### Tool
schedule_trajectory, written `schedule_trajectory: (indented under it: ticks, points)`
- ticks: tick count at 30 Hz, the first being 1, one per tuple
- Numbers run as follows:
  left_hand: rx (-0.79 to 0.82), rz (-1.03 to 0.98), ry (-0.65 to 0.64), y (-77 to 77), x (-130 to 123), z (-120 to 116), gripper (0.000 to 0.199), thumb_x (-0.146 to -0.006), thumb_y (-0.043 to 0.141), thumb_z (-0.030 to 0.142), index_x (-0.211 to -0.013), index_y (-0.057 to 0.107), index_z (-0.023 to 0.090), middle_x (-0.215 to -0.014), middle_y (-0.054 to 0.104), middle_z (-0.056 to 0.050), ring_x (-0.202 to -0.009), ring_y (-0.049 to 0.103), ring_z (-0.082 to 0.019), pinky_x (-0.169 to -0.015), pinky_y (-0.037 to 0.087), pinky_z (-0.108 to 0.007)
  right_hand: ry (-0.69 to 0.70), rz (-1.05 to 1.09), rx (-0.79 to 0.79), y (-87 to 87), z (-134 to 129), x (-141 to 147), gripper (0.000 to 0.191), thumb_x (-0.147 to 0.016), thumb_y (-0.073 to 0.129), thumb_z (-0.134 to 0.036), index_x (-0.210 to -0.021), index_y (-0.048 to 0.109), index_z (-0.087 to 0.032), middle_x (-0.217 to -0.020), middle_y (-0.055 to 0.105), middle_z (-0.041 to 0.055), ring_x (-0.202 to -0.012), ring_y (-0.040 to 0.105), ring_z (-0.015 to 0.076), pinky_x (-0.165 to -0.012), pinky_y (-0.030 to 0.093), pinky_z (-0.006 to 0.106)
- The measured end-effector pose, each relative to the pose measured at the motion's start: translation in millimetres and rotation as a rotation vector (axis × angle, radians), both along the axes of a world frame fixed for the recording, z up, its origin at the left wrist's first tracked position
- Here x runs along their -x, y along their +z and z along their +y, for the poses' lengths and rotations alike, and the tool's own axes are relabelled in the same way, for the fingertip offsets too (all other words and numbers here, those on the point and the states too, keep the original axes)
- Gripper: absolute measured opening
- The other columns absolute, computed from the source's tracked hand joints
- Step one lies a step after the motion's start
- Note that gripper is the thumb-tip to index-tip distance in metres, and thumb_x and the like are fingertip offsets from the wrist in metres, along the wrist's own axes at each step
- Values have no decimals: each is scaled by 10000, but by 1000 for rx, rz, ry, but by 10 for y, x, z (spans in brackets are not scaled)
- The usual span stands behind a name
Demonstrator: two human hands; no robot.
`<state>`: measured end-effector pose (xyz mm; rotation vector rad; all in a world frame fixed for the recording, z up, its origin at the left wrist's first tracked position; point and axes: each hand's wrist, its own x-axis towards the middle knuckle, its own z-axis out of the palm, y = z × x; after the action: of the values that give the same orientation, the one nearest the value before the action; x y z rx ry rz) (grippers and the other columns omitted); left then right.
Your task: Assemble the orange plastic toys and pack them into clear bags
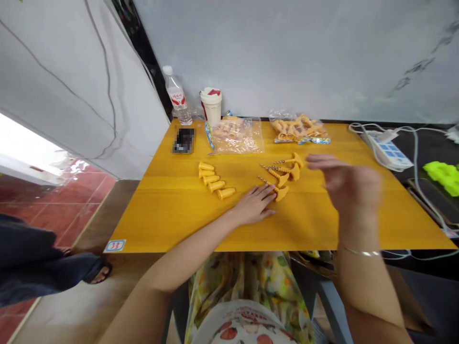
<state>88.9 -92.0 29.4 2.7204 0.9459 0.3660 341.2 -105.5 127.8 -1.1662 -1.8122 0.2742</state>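
The left hand (pixel 254 205) is laid flat and open, fingertips against the nearest orange T-handled spiral screw (pixel 281 192), central on the yellow table (pixel 308 224); the right hand (pixel 344 184) is held open above (blurred). Light, stiff plastic is judged; grasping by the T-head is advised

Yellow table (pixel 168 220) — orange plugs (pixel 212 179), screws (pixel 294 172), plastic bags (pixel 236 136).

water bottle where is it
In the head view, the water bottle stands upright at the far left corner of the yellow table, by the wall, just left of the white cup.
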Motion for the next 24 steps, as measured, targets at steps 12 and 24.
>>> schedule_trajectory:
  ticks: [12,24]
  points:
    - [-20,-13,9,30,-9,-14,579,-990,445,500,-1465,443,169,-1612,317,-116,-1511,258,-265,-1223,246,-464,-215,-389,100,-1223,941,-213,335,-921,522,-350,-1154,717,-207,-1282,624,171,-1259,522,332,-1079,390,597]
    - [-47,-7,49,3,-35,4,612,-972,463,533,-1471,433,181,-1622,290,-127,-1517,237,-288,-1225,235,-475,-258,-280,102,-1272,1195,13,348,-927,515,-392,-1159,711,-222,-1303,617,160,-1221,553,323,-1047,423,573]
